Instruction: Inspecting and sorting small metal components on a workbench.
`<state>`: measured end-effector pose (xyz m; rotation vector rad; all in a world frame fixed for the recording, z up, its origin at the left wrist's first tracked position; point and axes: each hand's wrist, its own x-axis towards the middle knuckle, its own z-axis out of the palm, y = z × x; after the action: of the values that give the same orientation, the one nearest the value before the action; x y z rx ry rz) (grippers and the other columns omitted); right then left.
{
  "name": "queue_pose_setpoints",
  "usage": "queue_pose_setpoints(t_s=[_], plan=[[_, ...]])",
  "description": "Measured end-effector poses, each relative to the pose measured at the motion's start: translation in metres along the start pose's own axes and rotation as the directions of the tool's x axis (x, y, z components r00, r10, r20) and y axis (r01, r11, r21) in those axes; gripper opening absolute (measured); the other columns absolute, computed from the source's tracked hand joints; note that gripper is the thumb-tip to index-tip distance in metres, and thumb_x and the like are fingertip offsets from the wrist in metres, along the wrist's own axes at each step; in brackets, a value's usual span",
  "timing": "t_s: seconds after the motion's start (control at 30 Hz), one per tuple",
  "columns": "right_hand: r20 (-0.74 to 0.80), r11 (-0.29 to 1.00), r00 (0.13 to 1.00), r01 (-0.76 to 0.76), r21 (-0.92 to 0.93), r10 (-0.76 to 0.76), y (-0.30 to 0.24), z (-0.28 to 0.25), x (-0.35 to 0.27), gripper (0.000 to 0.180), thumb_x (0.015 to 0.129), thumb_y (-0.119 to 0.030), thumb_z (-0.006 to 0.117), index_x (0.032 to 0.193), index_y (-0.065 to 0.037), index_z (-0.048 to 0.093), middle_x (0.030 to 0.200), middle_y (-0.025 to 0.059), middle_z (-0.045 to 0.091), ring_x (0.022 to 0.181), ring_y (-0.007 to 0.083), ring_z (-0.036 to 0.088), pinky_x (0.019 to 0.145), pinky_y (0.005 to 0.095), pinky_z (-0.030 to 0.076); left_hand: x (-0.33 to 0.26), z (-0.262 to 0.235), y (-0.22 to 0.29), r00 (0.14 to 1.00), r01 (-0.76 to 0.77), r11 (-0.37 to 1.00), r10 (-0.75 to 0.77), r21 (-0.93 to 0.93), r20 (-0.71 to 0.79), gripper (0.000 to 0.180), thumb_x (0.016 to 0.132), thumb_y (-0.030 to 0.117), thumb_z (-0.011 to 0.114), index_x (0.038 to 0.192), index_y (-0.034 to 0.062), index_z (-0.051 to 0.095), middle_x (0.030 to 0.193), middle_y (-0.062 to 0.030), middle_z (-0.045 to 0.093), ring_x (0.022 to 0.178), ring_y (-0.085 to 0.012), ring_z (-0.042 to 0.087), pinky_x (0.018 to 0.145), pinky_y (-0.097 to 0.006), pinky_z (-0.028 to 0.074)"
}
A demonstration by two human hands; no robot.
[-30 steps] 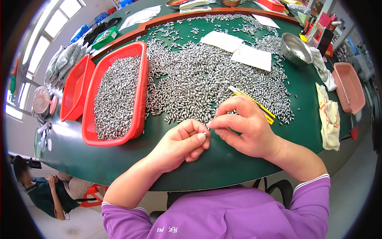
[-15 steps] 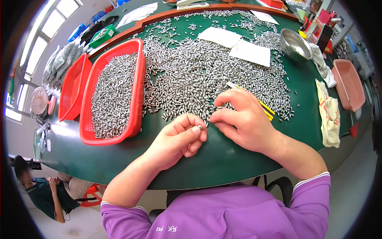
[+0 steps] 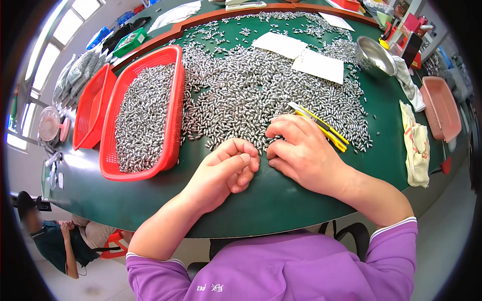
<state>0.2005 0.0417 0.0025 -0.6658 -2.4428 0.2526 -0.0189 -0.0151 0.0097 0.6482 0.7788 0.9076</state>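
A wide bed of small silver bullet-shaped metal pieces [image 3: 228, 100] covers the middle of the green table. At its near edge, my left hand [image 3: 226, 170] is raised with the fingers curled and the thumb lying along them. Whatever is between those fingers is hidden. My right hand [image 3: 306, 153] faces it across a small gap, back upward, with fingers bent and tips drawn together by the edge of the pieces. Anything in that pinch cannot be seen. Just beyond the right hand, a yellow utility knife [image 3: 326, 131] lies on the pieces.
A red plastic basket [image 3: 179, 100] full of the same pieces stands at left, beside another red basket [image 3: 90, 113]. White papers [image 3: 319, 65] lie on the pieces. At right are a metal bowl [image 3: 376, 55], a cloth bag [image 3: 415, 145] and a pink basket [image 3: 439, 108]. A person [image 3: 60, 241] sits lower left.
The small silver piece seen in my left fingertips is no longer visible. My right fingers have curled in closer, and the left hand has shifted slightly up. The knife shows more fully.
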Motion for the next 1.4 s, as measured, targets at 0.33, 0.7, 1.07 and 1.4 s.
queue_pose_setpoints(t_s=[0.33,0.7,1.07,1.4], plan=[[0.049,0.816,0.993,-0.113,0.566,0.104,0.001,-0.007,0.005,0.01,0.084,-0.02,0.073,0.092,-0.015,0.071,0.101,0.0035,0.059,0.099,0.0242,0.056,0.089,0.0376,0.044,-0.003,0.006,-0.001,0.973,0.183,0.977,-0.196,0.105,0.126,0.014,0.102,0.021,0.054,0.106,0.0073,0.05,0.089,-0.0018,0.058,0.061,-0.0048,0.048,0.049,-0.02,0.036],[-0.055,0.871,0.998,0.01,0.491,0.02,0.003,-0.003,0.005,0.017,0.08,-0.013,0.076,0.097,-0.013,0.072,0.098,0.0039,0.06,0.092,0.0243,0.058,0.082,0.0365,0.047,-0.003,0.005,-0.001,0.976,0.164,0.98,-0.177,0.111,0.13,0.015,0.102,0.021,0.055,0.108,0.0075,0.051,0.089,-0.0018,0.058,0.062,-0.0054,0.049,0.05,-0.02,0.036],[-0.159,0.951,0.979,-0.074,0.301,0.127,0.003,-0.009,0.006,0.016,0.078,-0.007,0.073,0.093,-0.01,0.069,0.101,0.0064,0.058,0.093,0.0265,0.058,0.082,0.039,0.047,-0.003,0.003,-0.002,0.984,0.11,0.982,-0.129,0.156,0.121,0.014,0.103,0.02,0.051,0.109,0.0072,0.053,0.091,-0.001,0.059,0.064,-0.0039,0.05,0.053,-0.018,0.04],[-0.069,0.991,0.993,-0.085,0.102,0.092,0.007,-0.006,0.002,0.015,0.075,-0.007,0.074,0.089,-0.01,0.069,0.11,0.0084,0.057,0.106,0.0299,0.056,0.091,0.0426,0.046,-0.003,0.001,0.001,0.99,0.084,0.995,-0.089,0.047,0.11,0.017,0.102,0.012,0.044,0.113,0.0043,0.054,0.095,-0.0057,0.06,0.064,-0.0087,0.051,0.053,-0.021,0.04]])
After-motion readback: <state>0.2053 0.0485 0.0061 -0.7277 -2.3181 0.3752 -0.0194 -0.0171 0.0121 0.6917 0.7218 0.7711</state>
